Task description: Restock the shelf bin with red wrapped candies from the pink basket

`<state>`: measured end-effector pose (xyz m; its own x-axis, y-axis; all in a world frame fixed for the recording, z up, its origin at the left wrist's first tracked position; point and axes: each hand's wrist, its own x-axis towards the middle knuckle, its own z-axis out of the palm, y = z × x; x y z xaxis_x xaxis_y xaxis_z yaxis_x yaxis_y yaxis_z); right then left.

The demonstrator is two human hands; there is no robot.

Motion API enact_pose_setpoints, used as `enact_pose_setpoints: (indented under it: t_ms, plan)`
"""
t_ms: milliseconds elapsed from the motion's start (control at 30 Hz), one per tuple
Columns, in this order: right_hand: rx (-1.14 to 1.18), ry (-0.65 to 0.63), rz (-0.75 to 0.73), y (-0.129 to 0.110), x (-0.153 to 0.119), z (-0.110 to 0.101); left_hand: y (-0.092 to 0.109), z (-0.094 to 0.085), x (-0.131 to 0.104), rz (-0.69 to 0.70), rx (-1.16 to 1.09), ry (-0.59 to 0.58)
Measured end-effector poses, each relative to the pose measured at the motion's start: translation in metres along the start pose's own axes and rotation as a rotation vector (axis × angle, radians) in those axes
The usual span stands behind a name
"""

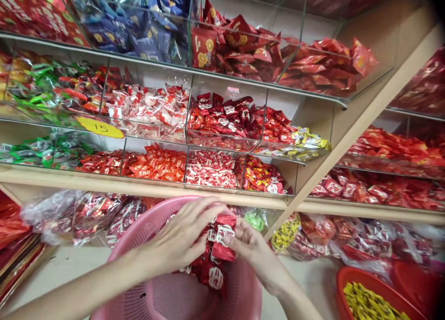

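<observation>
A red wrapped candy (223, 239) with white lettering is pinched between the thumb and fingers of my right hand (252, 248), above the pink plastic basket (153, 227). Close by on the left, my left hand (184, 234) has its fingers stretched toward the top of that candy and its thumb apart; I cannot tell whether its fingertips touch it. Beneath both hands, several dark red wrapped candies (213, 277) are in the basket, partly hidden by the hands. Mesh shows on the basket's inner wall and raised base.
Ahead stands a wooden shelf (139, 185) with clear compartments of wrapped candies (210, 167). A yellow tag (100, 126) reads 15. Bagged candies (93, 213) lie under the shelf. At lower right a red tub (347, 276) holds yellow candies (368, 304).
</observation>
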<state>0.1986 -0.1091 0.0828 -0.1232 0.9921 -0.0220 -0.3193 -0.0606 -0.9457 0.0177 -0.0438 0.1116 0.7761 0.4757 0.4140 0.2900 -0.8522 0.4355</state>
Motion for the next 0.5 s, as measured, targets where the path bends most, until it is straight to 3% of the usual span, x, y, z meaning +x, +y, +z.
enact_pose_setpoints:
  t_ms: [100,200,367,500]
  plan:
    - [-0.136,-0.092,0.012,-0.001,0.003,-0.006,0.002,-0.008,0.011,0.271,0.249,-0.234]
    - [-0.205,-0.145,0.061,0.001,0.006,-0.008,0.004,-0.005,0.019,0.36,0.361,-0.331]
    - [-0.237,-0.041,0.129,0.005,0.005,-0.015,-0.003,0.002,0.025,0.308,0.495,-0.371]
    - [-0.328,0.07,0.136,0.008,-0.004,-0.029,-0.013,0.01,0.022,0.132,0.46,-0.355]
